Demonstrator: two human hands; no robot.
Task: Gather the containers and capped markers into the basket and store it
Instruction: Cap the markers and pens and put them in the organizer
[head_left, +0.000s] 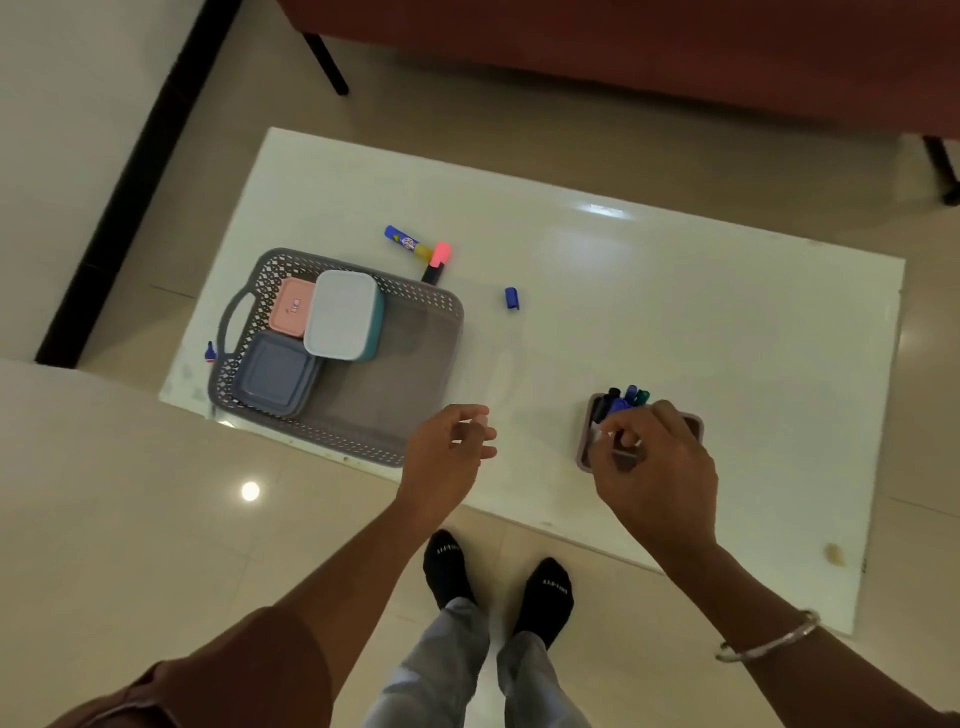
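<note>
A grey perforated basket (358, 448) stands on the left of the white table (701, 312). Three lidded containers lie in it: a pink one (291, 307), a white and teal one (343, 322), and a grey-blue one (275, 375). My left hand (447, 457) hovers by the basket's near right corner, fingers apart and holding nothing. My right hand (654, 462) is curled over a small mauve holder (695, 422) full of dark markers (631, 395), its fingertips pinching a blue marker (620, 406) there. Behind the basket lie a blue and yellow marker (408, 243) and a pink-capped highlighter (439, 262).
A loose blue cap (511, 299) lies right of the basket. A small blue piece (210, 352) sits by the basket's left handle. A red-brown seat (623, 41) with black legs (324, 57) stands beyond the table. My feet in black socks (449, 566) are at the table's near edge.
</note>
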